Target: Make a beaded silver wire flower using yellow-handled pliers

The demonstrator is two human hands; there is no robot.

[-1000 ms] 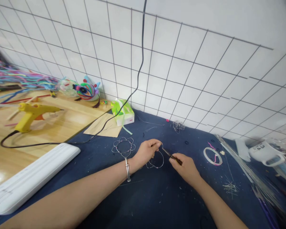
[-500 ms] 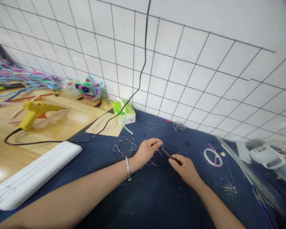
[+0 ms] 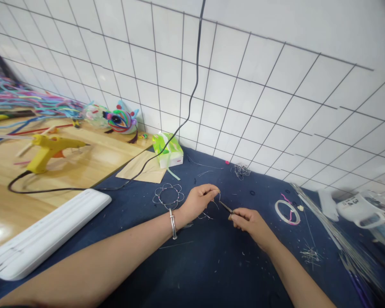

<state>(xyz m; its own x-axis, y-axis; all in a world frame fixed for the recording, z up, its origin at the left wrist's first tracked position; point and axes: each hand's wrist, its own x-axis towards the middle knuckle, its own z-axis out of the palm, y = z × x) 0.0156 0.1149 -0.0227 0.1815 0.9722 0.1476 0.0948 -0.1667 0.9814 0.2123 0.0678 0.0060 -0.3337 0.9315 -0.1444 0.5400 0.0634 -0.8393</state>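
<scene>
My left hand (image 3: pixel 199 199) is closed, thumb and forefinger pinching a thin silvery wire (image 3: pixel 218 197) that curves down past the fingertips. In my right hand (image 3: pixel 248 222) is a slim pair of pliers (image 3: pixel 226 208), its dark jaws pointing up and left close to the wire. Whether the jaws touch the wire I cannot tell. Behind my left wrist, a flower-shaped wire frame (image 3: pixel 159 190) lies flat on the dark blue cloth (image 3: pixel 199 273). More wire pieces (image 3: pixel 206 216) lie just under my left hand.
At left are a yellow glue gun (image 3: pixel 48 147), its black cord (image 3: pixel 147 164), and a long white case (image 3: pixel 51 233). A tissue pack (image 3: pixel 170 150) stands by the wall. Rightward lie a tape ring (image 3: pixel 276 208), wire clippings (image 3: pixel 311 255), long wires (image 3: pixel 333 235) and a white mug (image 3: pixel 359 209).
My right hand and the pliers have shifted slightly, and its fingers now sit differently on the handles. My left hand keeps its pinch on the wire. The view has moved a little.
</scene>
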